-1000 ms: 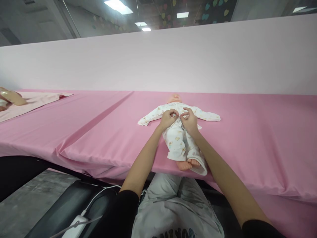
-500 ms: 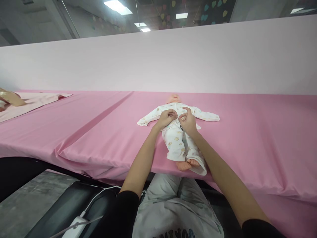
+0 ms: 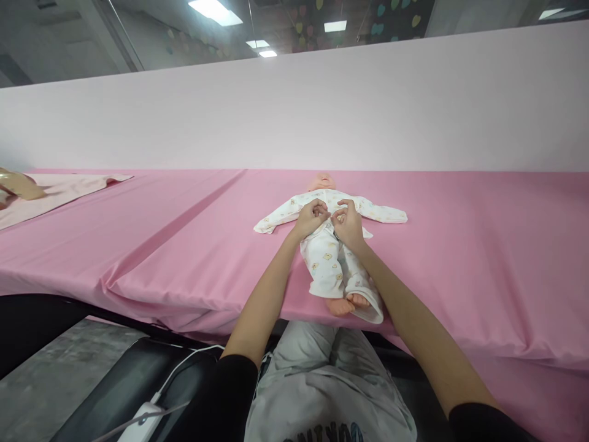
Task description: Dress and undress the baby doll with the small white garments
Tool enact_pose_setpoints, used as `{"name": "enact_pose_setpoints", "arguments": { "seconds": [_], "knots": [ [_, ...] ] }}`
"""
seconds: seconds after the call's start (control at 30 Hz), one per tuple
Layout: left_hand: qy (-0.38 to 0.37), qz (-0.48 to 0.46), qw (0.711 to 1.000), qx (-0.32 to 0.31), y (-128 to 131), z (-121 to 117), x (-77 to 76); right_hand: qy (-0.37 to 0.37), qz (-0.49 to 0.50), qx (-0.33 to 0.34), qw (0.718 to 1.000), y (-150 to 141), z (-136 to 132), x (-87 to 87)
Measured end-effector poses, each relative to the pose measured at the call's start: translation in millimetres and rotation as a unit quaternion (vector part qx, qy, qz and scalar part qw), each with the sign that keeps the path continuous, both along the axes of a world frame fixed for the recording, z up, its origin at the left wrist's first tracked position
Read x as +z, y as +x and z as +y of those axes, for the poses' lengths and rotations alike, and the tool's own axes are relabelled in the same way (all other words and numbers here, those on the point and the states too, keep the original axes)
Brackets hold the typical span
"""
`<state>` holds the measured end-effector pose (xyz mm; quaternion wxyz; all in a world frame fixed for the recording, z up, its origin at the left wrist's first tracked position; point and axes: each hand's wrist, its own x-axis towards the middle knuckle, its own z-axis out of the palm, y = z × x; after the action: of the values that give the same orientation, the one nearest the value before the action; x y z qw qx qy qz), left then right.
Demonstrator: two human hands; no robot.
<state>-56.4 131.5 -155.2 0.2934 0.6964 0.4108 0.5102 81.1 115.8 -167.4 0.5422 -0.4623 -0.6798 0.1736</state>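
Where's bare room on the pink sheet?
Right: pink sheet from one sleeve of the doll to the picture's edge. Left: between its other sleeve and the pale cloth. Crowded: the doll's middle, under left hand and right hand; far left, a tan object on the cloth.

Single head-worn view, facing forward and down, lap close below, pink table beyond

We have our left hand and right hand close together over a clothed doll on the pink-covered bench
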Motion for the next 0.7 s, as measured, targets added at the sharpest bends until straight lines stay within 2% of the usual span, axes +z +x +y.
{"name": "enact_pose_setpoints", "arguments": {
  "seconds": [0.27,0.57,0.7],
  "knots": [
    [0.005,0.012,1.0,0.004,-0.1,-0.7,2.5,-0.045,0.114,0.022,0.992,-0.3,7.5,-3.7],
    [0.05,0.103,0.993,0.02,-0.2,-5.4,3.7,-0.03,0.052,-0.007,0.998,1.0,2.3,3.5],
    [0.07,0.132,0.987,0.051,0.6,-3.8,2.0,-0.01,0.026,-0.045,0.999,0.5,0.5,3.7]
  ]
}}
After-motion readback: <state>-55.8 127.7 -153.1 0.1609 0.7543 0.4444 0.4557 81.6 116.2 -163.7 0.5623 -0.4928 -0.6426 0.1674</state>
